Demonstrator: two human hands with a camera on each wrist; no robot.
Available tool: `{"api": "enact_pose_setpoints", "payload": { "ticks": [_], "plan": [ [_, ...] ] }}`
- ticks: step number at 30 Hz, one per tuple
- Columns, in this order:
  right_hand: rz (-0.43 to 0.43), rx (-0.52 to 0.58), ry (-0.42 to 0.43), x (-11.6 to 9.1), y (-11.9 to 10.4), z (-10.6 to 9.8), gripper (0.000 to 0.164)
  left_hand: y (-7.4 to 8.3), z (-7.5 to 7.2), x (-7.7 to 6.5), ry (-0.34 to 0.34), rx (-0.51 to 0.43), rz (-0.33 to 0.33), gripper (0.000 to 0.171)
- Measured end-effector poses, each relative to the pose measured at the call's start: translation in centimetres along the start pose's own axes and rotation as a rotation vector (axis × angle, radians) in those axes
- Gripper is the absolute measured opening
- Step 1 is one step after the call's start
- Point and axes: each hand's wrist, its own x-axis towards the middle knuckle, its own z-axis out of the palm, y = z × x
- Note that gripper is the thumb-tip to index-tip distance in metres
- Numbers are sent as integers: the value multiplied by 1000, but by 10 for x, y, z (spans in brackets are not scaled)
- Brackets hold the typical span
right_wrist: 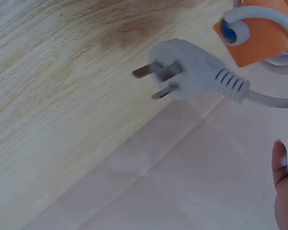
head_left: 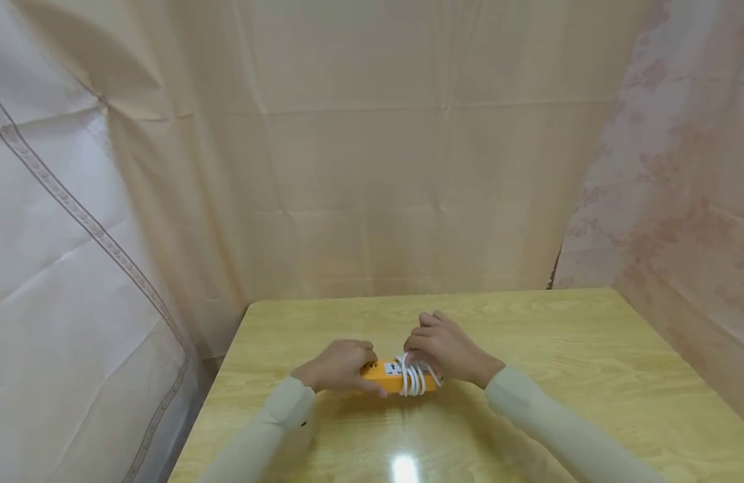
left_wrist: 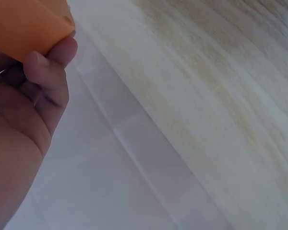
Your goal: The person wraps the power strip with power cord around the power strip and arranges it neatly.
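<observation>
An orange power strip (head_left: 394, 384) with a white socket face is held just in front of me, over the table. Several loops of white cord (head_left: 415, 379) wrap its right half. My left hand (head_left: 340, 365) grips the strip's left end, thumb on the near side; in the left wrist view its fingers curl under the orange end (left_wrist: 31, 26). At the loops, my right hand (head_left: 447, 350) has bent fingers and pinches the cord near the top. The three-pin plug (right_wrist: 194, 72) hangs on its cord beside the strip in the right wrist view; the right fingertips are partly cut off there.
The wood-grain table (head_left: 528, 329) stretches out around both hands. Beige cloth (head_left: 372, 168) hangs behind its far edge. Pale cloth hangs at the left (head_left: 64, 282) and patterned cloth (head_left: 698, 221) at the right.
</observation>
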Motion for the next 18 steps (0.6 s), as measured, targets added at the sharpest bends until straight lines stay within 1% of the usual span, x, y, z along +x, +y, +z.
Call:
{"api": "enact_pose_setpoints", "payload": {
  "ticks": [4,9,12,15,17,18],
  "plan": [
    [-39,7,17,0,1,1,8,0,1,0,-28,-78,6,43],
    [-68,-5,-23,0,4,2,6,1,4,3,-48,-157,37,42],
    [-63,46,-37,-1,7,4,6,2,4,6,-51,-172,79,39],
    [-36,136,-27,-4,11,6,7,2,5,9,-46,-212,125,35],
    [-12,198,-26,-6,13,6,7,1,4,10,-44,-277,153,32],
    [3,232,-27,-7,14,5,7,0,5,11,-46,-325,165,30]
  ]
}}
